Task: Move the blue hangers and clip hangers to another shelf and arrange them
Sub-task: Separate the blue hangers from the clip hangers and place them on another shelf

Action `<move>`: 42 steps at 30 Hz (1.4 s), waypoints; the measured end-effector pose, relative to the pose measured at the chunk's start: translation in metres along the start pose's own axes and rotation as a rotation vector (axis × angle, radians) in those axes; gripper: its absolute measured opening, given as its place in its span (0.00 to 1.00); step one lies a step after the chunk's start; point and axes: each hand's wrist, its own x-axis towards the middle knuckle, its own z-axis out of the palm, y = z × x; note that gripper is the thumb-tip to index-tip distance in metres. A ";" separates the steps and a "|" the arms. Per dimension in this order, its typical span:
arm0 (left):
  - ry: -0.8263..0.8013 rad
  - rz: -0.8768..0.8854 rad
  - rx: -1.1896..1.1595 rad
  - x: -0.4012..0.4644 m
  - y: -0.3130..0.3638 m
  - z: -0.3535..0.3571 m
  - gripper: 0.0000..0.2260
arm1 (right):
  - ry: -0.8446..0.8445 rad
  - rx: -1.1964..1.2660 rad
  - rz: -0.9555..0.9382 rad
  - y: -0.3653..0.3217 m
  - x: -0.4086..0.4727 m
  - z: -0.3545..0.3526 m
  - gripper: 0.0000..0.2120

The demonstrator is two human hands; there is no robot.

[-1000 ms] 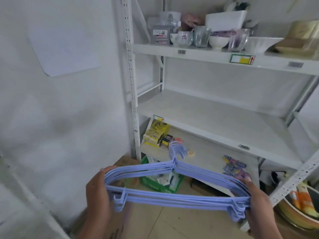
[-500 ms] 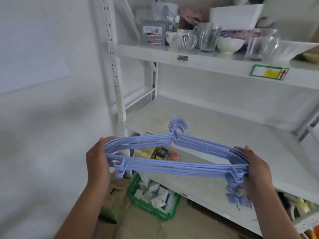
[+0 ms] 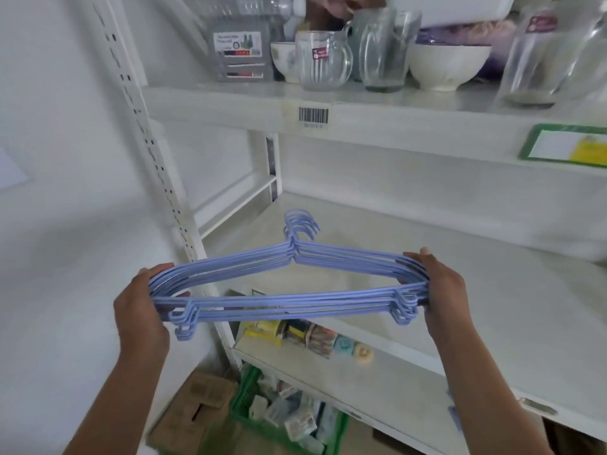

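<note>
A stack of several blue hangers point(image 3: 289, 303) lies flat between my hands, hooks pointing away toward the back of the rack. My left hand point(image 3: 141, 307) grips the stack's left end and my right hand point(image 3: 443, 290) grips its right end. The stack hovers at the front left edge of the white middle shelf point(image 3: 492, 290), whose surface is bare. No clip hangers can be made out in this view.
The top shelf point(image 3: 377, 119) carries glass mugs, bowls and a plastic container. The lower shelf point(image 3: 328, 366) has small packets and round items. A green basket point(image 3: 249, 389) and a cardboard box point(image 3: 197, 412) stand on the floor. A white perforated upright point(image 3: 154, 159) rises at left.
Both hands have lifted the hanger stack up from the lower shelf's level and forward, to the front edge of the middle shelf. The view has moved closer to the rack.
</note>
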 end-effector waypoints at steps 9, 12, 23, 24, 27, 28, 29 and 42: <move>-0.011 0.027 0.088 0.061 -0.043 0.046 0.16 | -0.037 0.031 0.049 0.014 0.102 0.034 0.14; -0.034 0.063 0.151 0.079 -0.060 0.045 0.19 | -0.054 0.067 0.069 0.030 0.127 0.052 0.13; 0.010 -0.135 0.115 0.138 -0.126 0.051 0.12 | -0.042 0.054 0.189 0.094 0.190 0.106 0.13; 0.007 -0.152 0.130 0.142 -0.133 0.050 0.12 | -0.031 0.063 0.190 0.099 0.194 0.109 0.12; -0.034 -0.173 0.196 0.153 -0.150 0.045 0.12 | -0.007 0.072 0.192 0.111 0.199 0.115 0.11; -0.044 -0.178 0.215 0.157 -0.156 0.044 0.12 | -0.004 0.067 0.200 0.115 0.201 0.116 0.10; -0.045 -0.196 0.225 0.161 -0.160 0.044 0.12 | 0.000 0.056 0.215 0.120 0.203 0.118 0.10; -0.121 -0.296 0.235 0.176 -0.199 0.028 0.13 | 0.051 -0.176 0.346 0.146 0.229 0.141 0.11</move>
